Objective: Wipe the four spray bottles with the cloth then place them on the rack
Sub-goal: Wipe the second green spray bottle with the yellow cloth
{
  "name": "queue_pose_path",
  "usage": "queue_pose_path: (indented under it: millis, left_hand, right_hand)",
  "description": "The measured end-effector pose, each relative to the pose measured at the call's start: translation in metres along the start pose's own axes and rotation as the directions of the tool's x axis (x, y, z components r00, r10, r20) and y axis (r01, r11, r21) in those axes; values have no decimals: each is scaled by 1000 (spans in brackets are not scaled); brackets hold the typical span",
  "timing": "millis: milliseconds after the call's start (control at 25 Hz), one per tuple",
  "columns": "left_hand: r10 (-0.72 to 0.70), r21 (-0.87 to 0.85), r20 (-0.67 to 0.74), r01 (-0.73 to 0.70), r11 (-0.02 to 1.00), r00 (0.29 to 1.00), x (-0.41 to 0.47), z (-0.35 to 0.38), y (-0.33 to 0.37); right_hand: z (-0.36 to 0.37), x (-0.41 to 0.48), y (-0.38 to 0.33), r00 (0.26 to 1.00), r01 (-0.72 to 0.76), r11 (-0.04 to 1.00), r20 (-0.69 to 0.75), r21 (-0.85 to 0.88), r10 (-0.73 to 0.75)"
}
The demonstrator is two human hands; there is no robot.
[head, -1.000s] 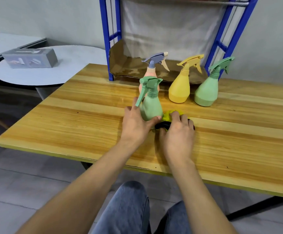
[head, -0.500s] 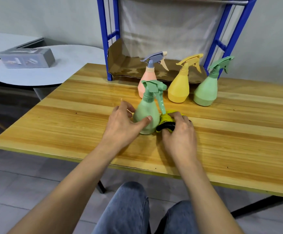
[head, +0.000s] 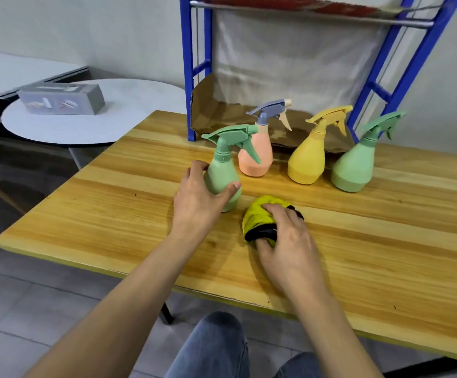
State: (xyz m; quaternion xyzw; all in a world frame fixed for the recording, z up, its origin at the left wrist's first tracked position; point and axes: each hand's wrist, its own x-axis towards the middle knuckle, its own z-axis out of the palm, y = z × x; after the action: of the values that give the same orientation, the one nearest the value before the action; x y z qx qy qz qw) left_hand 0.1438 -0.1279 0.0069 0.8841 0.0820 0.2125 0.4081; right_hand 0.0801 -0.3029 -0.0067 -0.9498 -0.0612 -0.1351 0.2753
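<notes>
A light wooden tabletop (head: 385, 241) fills the view, and a blue metal rack (head: 187, 77) stands at its far edge, before a grey wall. Past the left edge there is a round white table (head: 85, 124) with a grey box (head: 63, 99) on it.

Near the middle of the tabletop, a little toward the left edge, the left hand (head: 194, 203) grips a light green plastic spray bottle (head: 223, 170) round its lower body, thumb in front. The bottle stands upright on the wood. Near it, but not touching it, the right hand (head: 290, 241) holds a crumpled yellow cloth with a black border (head: 260, 216), fingers curled over its top.

Along the far edge, in front of the rack, stand a pink spray bottle with a grey-blue trigger (head: 260, 159), a yellow spray bottle (head: 308, 162) and a second green spray bottle (head: 355, 170).

The step in hand seems to be the wiping of the first bottle. To do it well, the left hand should stay low and firm so the bottle does not tip. The cloth should wrap the body from neck to base, and the bottle should be turned so the part under the palm is wiped too.

All four bottles are opaque, so I cannot tell if there is liquid inside. The lower shelf of the rack carries only a brown cardboard sheet (head: 222, 110); no bottle is on it yet.
</notes>
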Motion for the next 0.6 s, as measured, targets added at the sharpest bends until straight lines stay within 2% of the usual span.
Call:
queue_pose_path:
  millis: [120,200,440,600]
  left_hand:
    - [-84,-16,-97,82,996,992,31,3,-6]
    - [-118,22,-117,121,992,986,59,8,-9]
    - [-164,81,-127,175,981,978,121,39,-5]
    - [-194,115,-41,198,973,980,137,46,-5]
  right_hand:
    - [-3,4,7,986,37,999,162,27,-41]
    - [-1,9,10,972,76,996,219,56,-87]
    - [11,26,11,960,154,986,225,67,-166]
    - [17,36,6,960,168,984,218,57,-177]
